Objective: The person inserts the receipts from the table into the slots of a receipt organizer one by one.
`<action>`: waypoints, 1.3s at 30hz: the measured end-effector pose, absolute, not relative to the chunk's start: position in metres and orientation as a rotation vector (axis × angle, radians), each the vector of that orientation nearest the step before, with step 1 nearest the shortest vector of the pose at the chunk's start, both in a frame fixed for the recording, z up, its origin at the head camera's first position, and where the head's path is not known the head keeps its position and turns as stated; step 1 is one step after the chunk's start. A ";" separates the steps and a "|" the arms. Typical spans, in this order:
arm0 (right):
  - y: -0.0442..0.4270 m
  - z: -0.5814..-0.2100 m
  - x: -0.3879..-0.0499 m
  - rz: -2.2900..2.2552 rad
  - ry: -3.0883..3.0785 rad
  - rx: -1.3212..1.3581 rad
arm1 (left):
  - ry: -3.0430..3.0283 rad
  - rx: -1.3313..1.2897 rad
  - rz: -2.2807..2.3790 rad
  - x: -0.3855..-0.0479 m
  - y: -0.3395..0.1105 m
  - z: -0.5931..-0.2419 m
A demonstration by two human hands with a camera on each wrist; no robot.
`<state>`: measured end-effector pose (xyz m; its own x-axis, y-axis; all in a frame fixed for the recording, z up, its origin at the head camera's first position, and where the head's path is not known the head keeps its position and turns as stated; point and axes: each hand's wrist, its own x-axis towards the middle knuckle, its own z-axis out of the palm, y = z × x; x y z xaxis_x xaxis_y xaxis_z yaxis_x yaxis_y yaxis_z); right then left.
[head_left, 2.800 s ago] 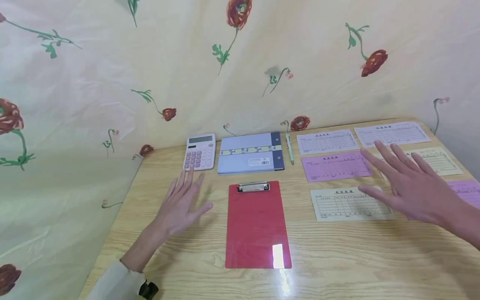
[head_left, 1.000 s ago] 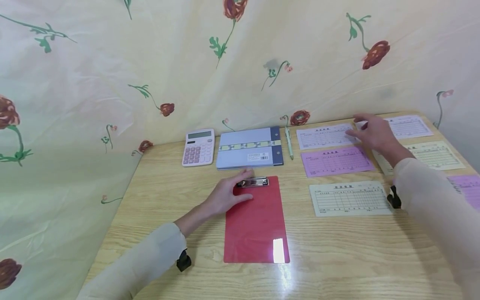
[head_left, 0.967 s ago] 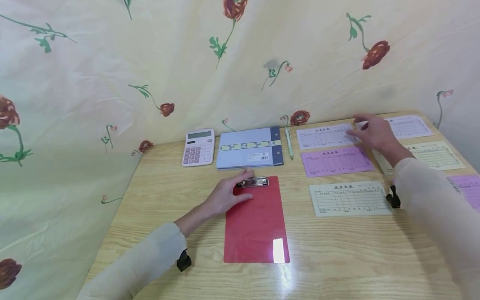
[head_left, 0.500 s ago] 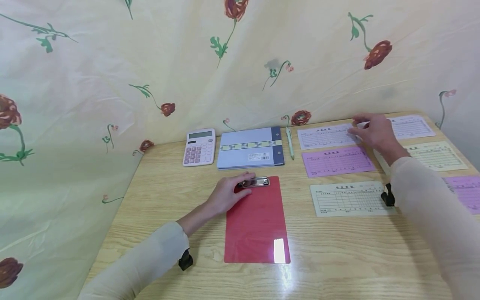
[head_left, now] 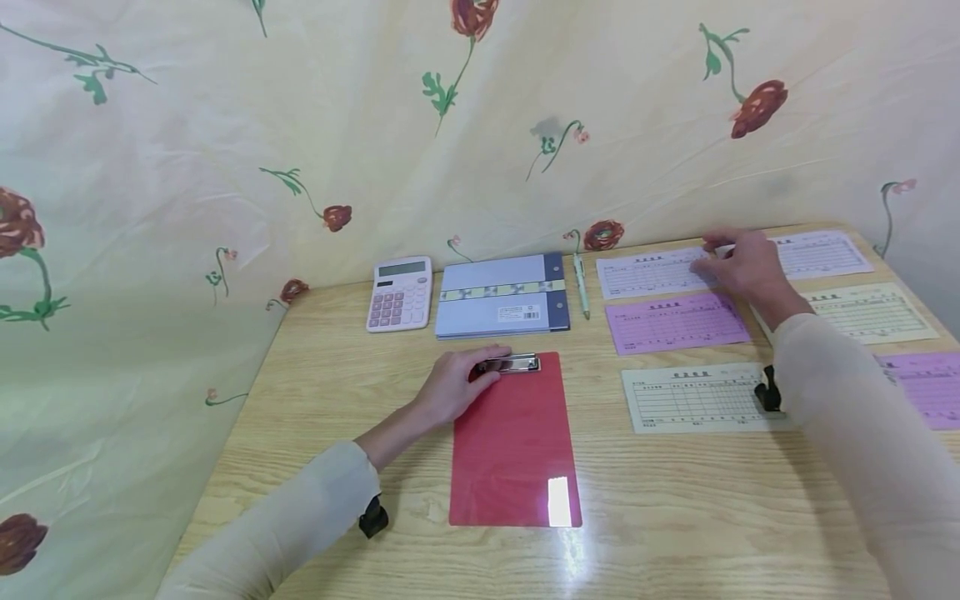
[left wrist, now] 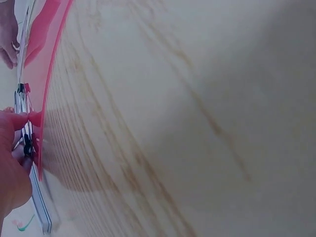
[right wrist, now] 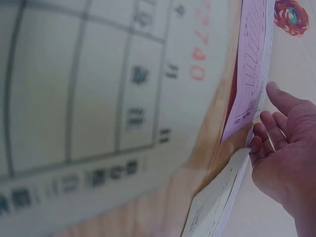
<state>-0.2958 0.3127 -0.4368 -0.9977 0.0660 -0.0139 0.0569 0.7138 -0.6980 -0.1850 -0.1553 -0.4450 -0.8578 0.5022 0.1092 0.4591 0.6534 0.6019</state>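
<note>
On the table [head_left: 637, 500], the left hand [head_left: 448, 387] pinches the clipboard's [head_left: 513, 450] clip [head_left: 516, 363], white slips [head_left: 651, 273] flanking the relaxed right hand [head_left: 747, 268].

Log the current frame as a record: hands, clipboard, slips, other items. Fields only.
left hand: thumb and fingers gripping left end of clip
right hand: at right end of left white slip; contact unclear
clipboard: red, flat on table
left column, back to front: left white slip, left purple slip, pale green slip
right column, back to front: right white slip, pale yellow slip, right purple slip
behind clipboard: calculator, notebook, pen
</note>
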 end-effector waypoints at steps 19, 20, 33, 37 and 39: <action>0.310 -0.439 -0.295 1.094 -2.885 -0.084 | 2.827 0.972 0.899 -0.187 -0.155 -0.448; 0.309 -0.438 -0.295 1.084 -2.884 -0.085 | 2.831 0.979 0.891 -0.187 -0.155 -0.448; 0.306 -0.423 -0.293 1.102 -2.876 -0.110 | 2.892 1.193 0.706 -0.187 -0.156 -0.451; 0.306 -0.418 -0.295 1.113 -2.873 -0.116 | 2.915 1.258 0.635 -0.186 -0.158 -0.453; 0.306 -0.415 -0.295 1.128 -2.870 -0.111 | 2.921 1.279 0.622 -0.186 -0.159 -0.453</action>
<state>-0.2954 0.3061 -0.4148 -0.9959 0.0873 0.0258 0.0464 0.7304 -0.6814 -0.1861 -0.1586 -0.4534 -0.6850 0.6855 0.2468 0.7265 0.6176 0.3011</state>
